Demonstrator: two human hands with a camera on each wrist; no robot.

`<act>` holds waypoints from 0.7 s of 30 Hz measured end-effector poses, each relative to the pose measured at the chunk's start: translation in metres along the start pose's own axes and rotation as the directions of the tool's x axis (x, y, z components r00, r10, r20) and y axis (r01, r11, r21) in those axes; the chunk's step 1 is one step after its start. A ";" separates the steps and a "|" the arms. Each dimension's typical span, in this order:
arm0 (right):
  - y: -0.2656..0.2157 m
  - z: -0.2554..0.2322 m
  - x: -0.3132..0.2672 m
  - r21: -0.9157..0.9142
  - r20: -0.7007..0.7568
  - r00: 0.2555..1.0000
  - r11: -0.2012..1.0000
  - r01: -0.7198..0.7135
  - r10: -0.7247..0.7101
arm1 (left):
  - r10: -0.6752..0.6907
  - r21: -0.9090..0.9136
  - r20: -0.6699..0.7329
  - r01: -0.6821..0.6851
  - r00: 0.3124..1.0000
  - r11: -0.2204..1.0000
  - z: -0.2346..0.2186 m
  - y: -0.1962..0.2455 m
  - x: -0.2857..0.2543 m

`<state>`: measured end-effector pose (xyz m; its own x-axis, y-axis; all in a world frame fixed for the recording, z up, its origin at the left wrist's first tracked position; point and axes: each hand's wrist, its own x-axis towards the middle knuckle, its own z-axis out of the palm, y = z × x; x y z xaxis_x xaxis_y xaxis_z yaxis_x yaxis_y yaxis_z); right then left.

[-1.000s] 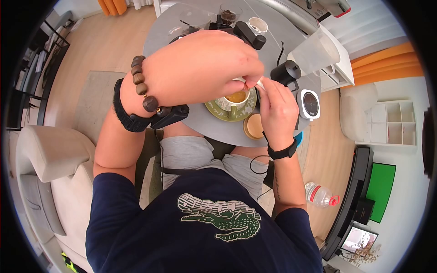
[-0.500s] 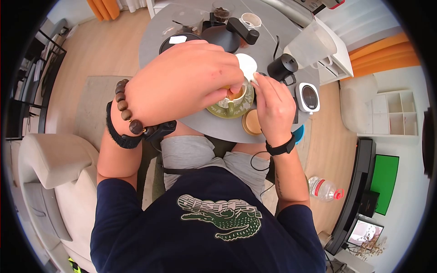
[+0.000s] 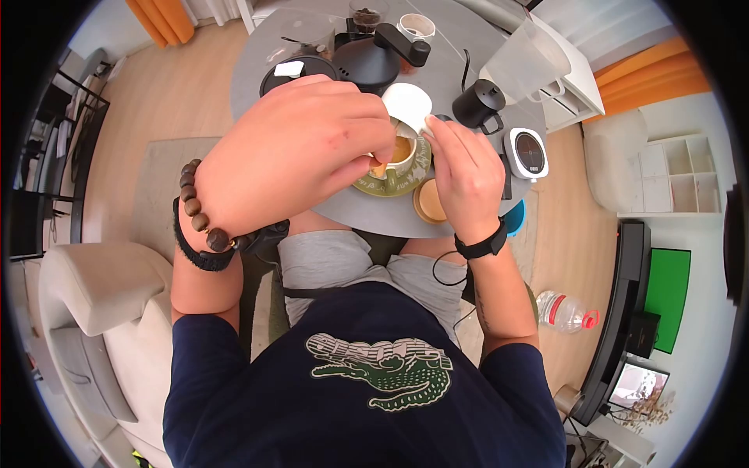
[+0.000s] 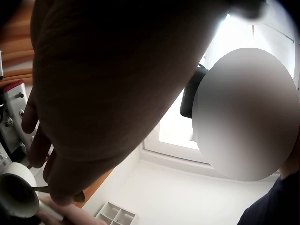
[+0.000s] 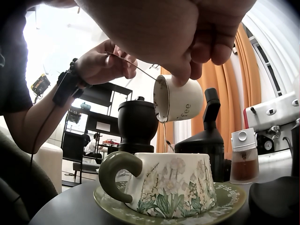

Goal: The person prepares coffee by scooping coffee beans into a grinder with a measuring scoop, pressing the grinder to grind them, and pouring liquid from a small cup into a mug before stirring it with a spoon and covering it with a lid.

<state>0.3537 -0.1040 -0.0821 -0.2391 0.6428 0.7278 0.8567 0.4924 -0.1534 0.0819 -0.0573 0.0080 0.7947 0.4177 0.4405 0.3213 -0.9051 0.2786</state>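
Observation:
My right hand [image 3: 468,175] pinches a small white cup [image 3: 407,101] at its edge. In the right wrist view this white cup [image 5: 185,99] is tipped sideways above the flowered mug [image 5: 171,185], and a thin stream falls from its rim. The mug, with a green handle, stands on a green saucer [image 3: 390,188] and holds brownish liquid. My left hand [image 3: 300,148] is at the mug's left, pinching a thin spoon [image 4: 42,189] whose far end reaches the white cup's mouth. The left hand's fingertips are partly hidden in the head view.
Beside the saucer lies a round wooden lid [image 3: 429,201]. A black kettle [image 3: 477,104] and a white scale or timer [image 3: 528,153] stand to the right. Behind are a black grinder-like device [image 3: 367,64], another white cup [image 3: 416,28] and a clear pitcher [image 3: 530,62].
The left hand has moved left, away from the right hand. The white cup, mostly hidden before, now shows between the hands. The right hand keeps its pinch.

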 end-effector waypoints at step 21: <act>0.007 0.004 0.001 0.017 -0.094 0.995 0.999 0.043 -0.042 | 0.021 0.066 -0.040 -0.018 0.999 0.998 -0.013 0.011 0.007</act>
<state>0.3577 -0.0979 -0.0850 -0.2304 0.5635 0.7933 0.8377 0.5297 -0.1329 0.0841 -0.0635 0.0248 0.7803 0.4013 0.4796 0.3400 -0.9159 0.2132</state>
